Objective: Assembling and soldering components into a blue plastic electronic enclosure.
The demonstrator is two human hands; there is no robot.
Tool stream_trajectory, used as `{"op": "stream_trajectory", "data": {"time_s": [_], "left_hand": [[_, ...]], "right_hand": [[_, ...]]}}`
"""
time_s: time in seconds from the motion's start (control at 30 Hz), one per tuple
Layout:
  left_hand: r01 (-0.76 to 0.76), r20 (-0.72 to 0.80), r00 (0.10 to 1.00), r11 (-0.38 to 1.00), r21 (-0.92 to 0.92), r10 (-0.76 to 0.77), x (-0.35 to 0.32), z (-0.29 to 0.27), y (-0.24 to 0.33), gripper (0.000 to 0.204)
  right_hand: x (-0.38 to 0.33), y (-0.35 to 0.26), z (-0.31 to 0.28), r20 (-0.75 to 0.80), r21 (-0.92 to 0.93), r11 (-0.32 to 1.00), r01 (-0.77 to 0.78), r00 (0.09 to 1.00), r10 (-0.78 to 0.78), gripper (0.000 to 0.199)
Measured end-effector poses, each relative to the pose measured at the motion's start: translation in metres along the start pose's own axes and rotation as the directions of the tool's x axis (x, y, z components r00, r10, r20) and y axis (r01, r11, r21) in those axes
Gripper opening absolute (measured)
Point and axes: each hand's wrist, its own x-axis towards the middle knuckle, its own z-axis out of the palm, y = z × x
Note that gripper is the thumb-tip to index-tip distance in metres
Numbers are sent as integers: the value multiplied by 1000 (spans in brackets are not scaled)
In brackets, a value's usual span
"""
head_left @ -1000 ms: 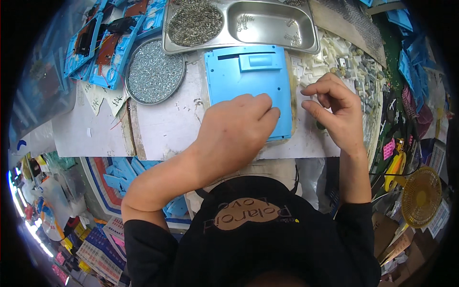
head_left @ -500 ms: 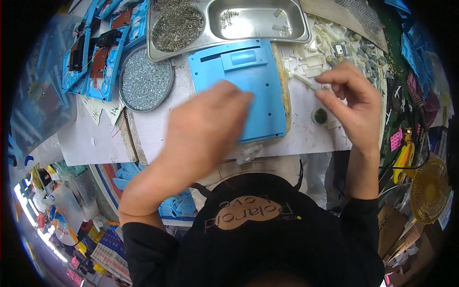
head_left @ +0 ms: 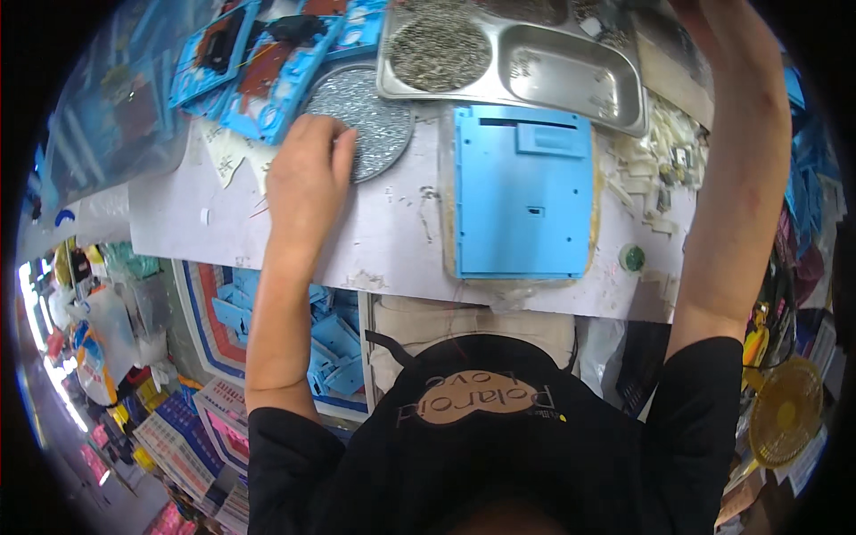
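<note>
My left hand (head_left: 312,159) is over the near left rim of a round grey tray (head_left: 403,147) full of small silvery screws (head_left: 364,111). Its fingers curl downward, and their tips are hidden, so what they pinch cannot be made out. At the upper right, my right hand (head_left: 713,22) reaches far forward past the metal tray, blurred and partly cut off by the picture's edge. Flat on the table between my arms lies a light blue plastic casing (head_left: 522,214), with a raised block near its far edge and a small slot in its middle.
A steel compartment tray (head_left: 580,102) holds many small springs (head_left: 437,55). White plastic parts (head_left: 655,152) are heaped to its right, near a small green-topped round piece (head_left: 631,259). Blue casings with wires (head_left: 267,85) are piled at the far left. A yellow fan (head_left: 786,415) stands lower right.
My left hand has gone from over the blue casing leftward to the screw tray. My right hand has left the white parts and stretched forward. The view has shifted, with the table things now further right.
</note>
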Motion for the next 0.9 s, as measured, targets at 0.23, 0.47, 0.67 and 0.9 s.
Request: {"op": "stream_trajectory", "data": {"time_s": [0.23,0.47,0.67,0.9], "left_hand": [[-193,17,977,905,-378,215,-14,-1,64,8],[-242,27,931,670,-702,364,-33,4,135,17],[-357,18,874,667,-654,485,-28,3,140,22],[-428,21,833,667,-610,553,-28,7,133,21]], "right_hand": [[-87,7,-13,204,541,817,-199,974,102,42],[-139,-69,-10,173,534,832,-152,983,68,25],[-147,-72,-12,166,564,810,-162,983,81,27],[-152,-63,-3,172,574,791,-210,976,135,26]]}}
